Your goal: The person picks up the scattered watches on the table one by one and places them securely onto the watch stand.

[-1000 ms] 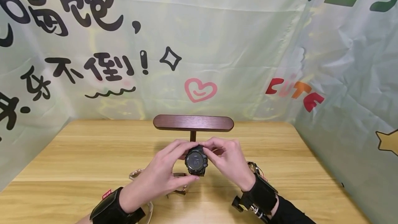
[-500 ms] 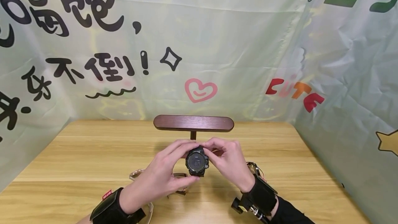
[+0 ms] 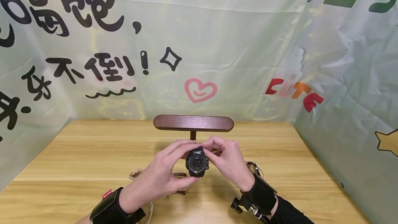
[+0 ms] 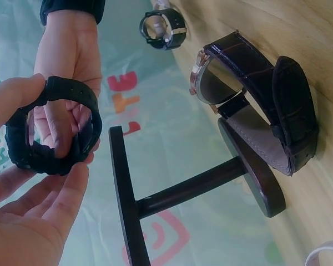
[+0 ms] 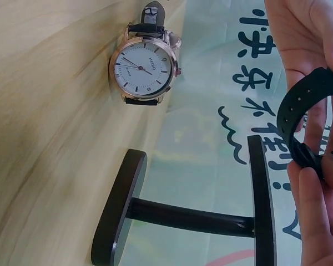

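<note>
A black digital watch [image 3: 197,162] is held up in front of me, its dial facing the head camera. My left hand [image 3: 163,168] grips it from the left, fingers at its top end and thumb under its bottom end. At its upper right, my right hand [image 3: 228,161] pinches the strap between thumb and fingers. The left wrist view shows the black strap [image 4: 75,87] bent into a loop between both hands. Holes show along the strap [image 5: 291,108] in the right wrist view. Fingers cover part of the buckle area.
A dark wooden T-shaped stand [image 3: 193,123] rises behind the watch. On the wooden table [image 3: 102,148] lies a rose-gold watch [image 5: 143,67] with a white dial and dark leather strap. Another dark-strapped watch [image 4: 165,29] lies farther right. A white band [image 4: 326,252] is partly visible.
The black watch has shifted very slightly right and down, and its dial catches the light differently. Both hands keep nearly the same hold and place.
</note>
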{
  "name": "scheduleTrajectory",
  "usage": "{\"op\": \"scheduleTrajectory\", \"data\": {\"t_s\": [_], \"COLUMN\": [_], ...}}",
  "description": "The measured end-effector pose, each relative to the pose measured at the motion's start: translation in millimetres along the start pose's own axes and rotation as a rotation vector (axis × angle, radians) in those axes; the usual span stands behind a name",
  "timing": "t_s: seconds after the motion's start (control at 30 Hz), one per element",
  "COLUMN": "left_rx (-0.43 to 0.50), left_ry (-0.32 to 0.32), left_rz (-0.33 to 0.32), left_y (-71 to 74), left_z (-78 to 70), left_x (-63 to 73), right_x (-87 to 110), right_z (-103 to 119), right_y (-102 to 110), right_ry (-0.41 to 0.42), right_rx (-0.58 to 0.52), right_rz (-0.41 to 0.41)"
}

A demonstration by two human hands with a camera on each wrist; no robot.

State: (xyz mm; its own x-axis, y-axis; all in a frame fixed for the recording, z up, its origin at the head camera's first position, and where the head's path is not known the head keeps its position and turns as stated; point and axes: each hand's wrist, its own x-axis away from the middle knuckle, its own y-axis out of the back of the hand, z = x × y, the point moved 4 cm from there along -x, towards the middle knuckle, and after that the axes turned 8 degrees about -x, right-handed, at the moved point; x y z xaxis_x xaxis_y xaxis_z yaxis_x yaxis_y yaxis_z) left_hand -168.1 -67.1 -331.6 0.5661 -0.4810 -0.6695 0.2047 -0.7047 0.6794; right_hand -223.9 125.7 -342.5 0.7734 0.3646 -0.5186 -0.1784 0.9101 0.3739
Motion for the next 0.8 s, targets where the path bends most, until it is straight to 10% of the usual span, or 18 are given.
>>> {"op": "scheduleTrajectory", "data": {"t_s": [0.43,0.8], "left_rx": [-0.031,-0.117], "left_ry": [0.001,0.049], "left_rz": [0.003,-0.012], "left_y": [5.6,27.9], "left_z": [7.2,24.6], "left_x": [-2.1,-1.6], "right_x": [-4.8,-14.5], "right_z": [2.2,7.2], "right_y": [5.2,36.1], "right_ry": [0.022,0.099], "right_rx": [0.047,0.241], "right_rz": [0.099,-0.045]}}
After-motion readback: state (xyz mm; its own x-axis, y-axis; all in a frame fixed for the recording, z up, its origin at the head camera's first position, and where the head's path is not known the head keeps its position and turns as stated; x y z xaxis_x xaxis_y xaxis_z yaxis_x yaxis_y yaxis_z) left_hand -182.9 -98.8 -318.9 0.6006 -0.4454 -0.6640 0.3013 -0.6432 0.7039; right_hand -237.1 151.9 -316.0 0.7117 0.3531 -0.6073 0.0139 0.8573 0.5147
